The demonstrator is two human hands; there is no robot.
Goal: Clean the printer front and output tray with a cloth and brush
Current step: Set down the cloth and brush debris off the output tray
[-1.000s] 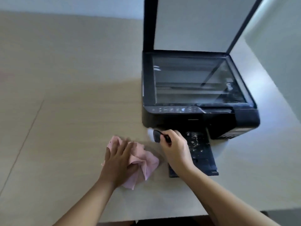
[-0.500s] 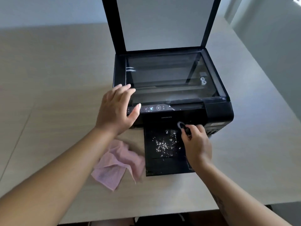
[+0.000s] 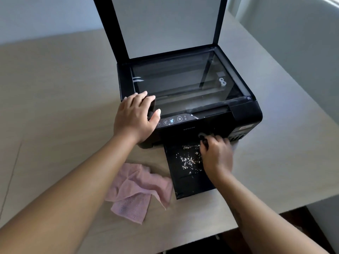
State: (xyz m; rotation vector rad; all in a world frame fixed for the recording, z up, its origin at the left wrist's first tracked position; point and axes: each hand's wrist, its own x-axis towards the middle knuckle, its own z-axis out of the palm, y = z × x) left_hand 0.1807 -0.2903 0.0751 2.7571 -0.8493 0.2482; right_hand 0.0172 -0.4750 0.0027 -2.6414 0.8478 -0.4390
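Obs, head view. Printer (image 3: 185,114) sits on pale wood-grain table (image 3: 55,107), scanner lid (image 3: 165,24) propped upright, glass exposed. Output tray (image 3: 185,180) pulled out toward the person, flat on/just above the tabletop; white crumbs/debris (image 3: 189,160) scattered over its rear half, near the paper slot.

Left hand (image 3: 134,119): fingers spread wide, palm down on printer's front-left corner, fingertips reaching the glass edge, thumb by the control panel (image 3: 172,121). Holds nothing; looks like bracing.

Right hand (image 3: 216,154): closed around a small dark brush (image 3: 202,137), only its tip and a pale ring visible above the knuckles, right at the slot above the tray. Hand blurred; bristles not resolvable.

Cloth (image 3: 139,191): pink, crumpled, lying on table just left of the tray, edge nr touching it; not in either hand.

Handling, est.: tray prob. thin plastic, flexes on its hinge, so light strokes only, support at the printer body (as left hand does), not on tray lip. Crumbs loose and light, will scatter if flicked; sweep toward the tray's front edge. Cloth soft, limp, bunch it to grip. Glass fragile, smears easily, so keep fingertips off. Brush small: pinch grip near the head.

Surroundings: table smooth, otherwise bare; its near edge close behind tray. Plain wall behind; bright light from upper right.
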